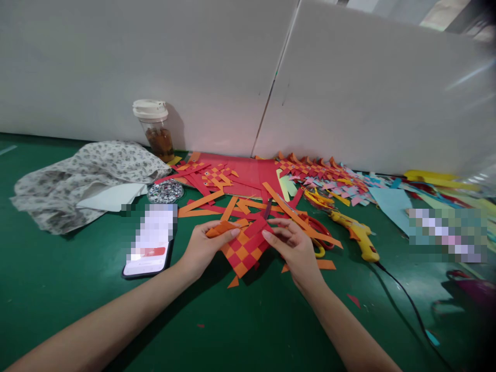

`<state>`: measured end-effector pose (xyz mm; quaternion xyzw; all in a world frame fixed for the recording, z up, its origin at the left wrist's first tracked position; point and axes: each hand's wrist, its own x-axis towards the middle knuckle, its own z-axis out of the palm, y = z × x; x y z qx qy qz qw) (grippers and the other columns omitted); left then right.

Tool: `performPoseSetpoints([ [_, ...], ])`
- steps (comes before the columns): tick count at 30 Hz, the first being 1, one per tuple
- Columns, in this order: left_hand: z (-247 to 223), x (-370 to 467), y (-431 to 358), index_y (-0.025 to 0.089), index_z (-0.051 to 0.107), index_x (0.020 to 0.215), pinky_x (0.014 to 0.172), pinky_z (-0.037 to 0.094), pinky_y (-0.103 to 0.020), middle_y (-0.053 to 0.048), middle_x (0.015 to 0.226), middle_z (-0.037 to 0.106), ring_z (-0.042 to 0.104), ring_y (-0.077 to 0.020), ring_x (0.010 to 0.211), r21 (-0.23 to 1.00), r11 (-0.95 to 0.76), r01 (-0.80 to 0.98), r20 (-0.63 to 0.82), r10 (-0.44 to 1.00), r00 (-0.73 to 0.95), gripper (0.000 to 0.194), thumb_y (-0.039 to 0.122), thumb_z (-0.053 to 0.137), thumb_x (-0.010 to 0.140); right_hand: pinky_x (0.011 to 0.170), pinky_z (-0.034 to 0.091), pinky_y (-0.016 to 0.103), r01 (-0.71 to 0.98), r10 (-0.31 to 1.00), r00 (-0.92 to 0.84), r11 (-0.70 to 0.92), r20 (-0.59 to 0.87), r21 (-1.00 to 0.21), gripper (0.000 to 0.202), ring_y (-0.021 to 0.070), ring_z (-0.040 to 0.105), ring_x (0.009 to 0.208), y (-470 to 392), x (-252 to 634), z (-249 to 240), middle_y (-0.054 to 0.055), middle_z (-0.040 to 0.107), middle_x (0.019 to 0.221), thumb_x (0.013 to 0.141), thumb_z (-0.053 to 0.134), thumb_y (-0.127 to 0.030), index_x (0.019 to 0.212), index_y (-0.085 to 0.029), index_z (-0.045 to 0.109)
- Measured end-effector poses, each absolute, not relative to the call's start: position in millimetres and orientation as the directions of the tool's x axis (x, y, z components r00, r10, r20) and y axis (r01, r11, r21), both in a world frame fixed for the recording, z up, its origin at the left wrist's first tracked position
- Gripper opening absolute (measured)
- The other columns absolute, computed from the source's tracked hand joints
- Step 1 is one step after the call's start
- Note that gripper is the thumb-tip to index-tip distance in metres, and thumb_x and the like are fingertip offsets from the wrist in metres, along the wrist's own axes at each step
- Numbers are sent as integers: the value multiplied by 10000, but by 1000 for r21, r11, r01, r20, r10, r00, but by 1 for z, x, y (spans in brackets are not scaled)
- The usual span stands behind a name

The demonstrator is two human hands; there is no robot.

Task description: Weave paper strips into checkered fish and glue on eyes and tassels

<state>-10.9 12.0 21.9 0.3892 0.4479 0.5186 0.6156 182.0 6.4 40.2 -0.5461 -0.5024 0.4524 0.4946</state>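
A woven red and orange paper piece [242, 253], checkered at its lower corner, is held up between both hands over the green table. My left hand [209, 245] pinches its left side, thumb on top of orange strips. On the right side my right hand [292, 248] grips the red strips, with its thumb on the front. Loose orange strips [201, 202] and red strips lie just behind the hands. Red-handled scissors [323, 232] rest beside my right hand, partly covered by an orange strip.
A phone [151, 240] lies left of the hands. Behind it are patterned cloth [104, 170] and a lidded cup [157, 132]. At right, a yellow glue gun [360, 237] trails a black cable. Woven paper pieces [310, 168] line the white wall [194, 67].
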Motion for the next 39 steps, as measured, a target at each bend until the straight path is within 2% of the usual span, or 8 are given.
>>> performPoseSetpoints([
  [3, 21, -12, 13, 182, 745, 790, 668, 522, -216, -21, 802, 736, 660, -135, 726, 927, 147, -344, -149, 989, 20, 188, 285, 812, 648, 684, 521, 265, 128, 968, 209, 111, 137, -986, 325, 169, 644, 821, 7, 183, 40, 28, 681, 865, 675, 769, -397, 900, -225, 610],
  [5, 21, -13, 14, 178, 740, 792, 674, 524, -220, -17, 797, 730, 661, -137, 729, 910, 128, -394, -151, 988, -27, 197, 279, 818, 641, 577, 480, 238, 203, 954, 237, 136, 184, -970, 254, 135, 600, 664, 6, 183, 41, 1, 628, 718, 716, 731, -424, 769, -216, 595],
  [8, 21, -13, 15, 180, 735, 827, 717, 535, -248, -18, 828, 728, 668, -153, 765, 882, 107, -459, -156, 985, -69, 228, 277, 822, 640, 448, 363, 241, 333, 991, 82, 71, 104, -940, 392, 99, 443, 445, 2, 182, 43, -35, 469, 472, 799, 609, -518, 578, -198, 559],
  [11, 23, -11, 13, 178, 731, 828, 729, 537, -249, -15, 839, 723, 667, -149, 774, 863, 109, -494, -160, 985, -63, 233, 270, 826, 636, 439, 315, 249, 443, 993, -120, 49, -5, -895, 481, 100, 419, 433, -2, 178, 44, -22, 473, 456, 833, 523, -567, 547, -184, 579],
  [14, 25, -9, 11, 174, 726, 794, 694, 532, -222, -3, 791, 714, 656, -126, 729, 863, 116, -491, -154, 987, -38, 212, 262, 828, 631, 441, 296, 246, 509, 985, -173, 80, -11, -857, 467, 98, 409, 451, -3, 175, 45, -27, 466, 470, 809, 567, -544, 514, -183, 547],
  [20, 25, -8, 9, 174, 707, 794, 622, 499, -197, 6, 745, 689, 626, -109, 673, 899, 140, -416, -158, 987, -8, 205, 280, 809, 651, 546, 461, 275, 346, 998, -62, 38, 17, -937, 315, 158, 580, 597, 0, 174, 45, 27, 662, 681, 696, 703, -490, 721, -176, 679],
  [26, 23, -7, 9, 186, 664, 778, 648, 477, -220, 3, 758, 664, 598, -120, 691, 963, 105, -249, -99, 994, 38, 196, 283, 784, 657, 468, 432, 245, 316, 989, 117, 48, 89, -948, 314, 123, 507, 510, 4, 179, 40, -4, 582, 572, 654, 736, -485, 648, -186, 642],
  [39, 20, -7, 10, 193, 573, 703, 651, 473, -250, 0, 752, 607, 589, -145, 738, 987, 38, -158, -22, 994, 104, 230, 266, 783, 643, 556, 505, 279, 274, 984, 148, 58, 101, -960, 353, 168, 591, 610, 5, 178, 39, 19, 624, 650, 639, 733, -530, 718, -199, 639],
])
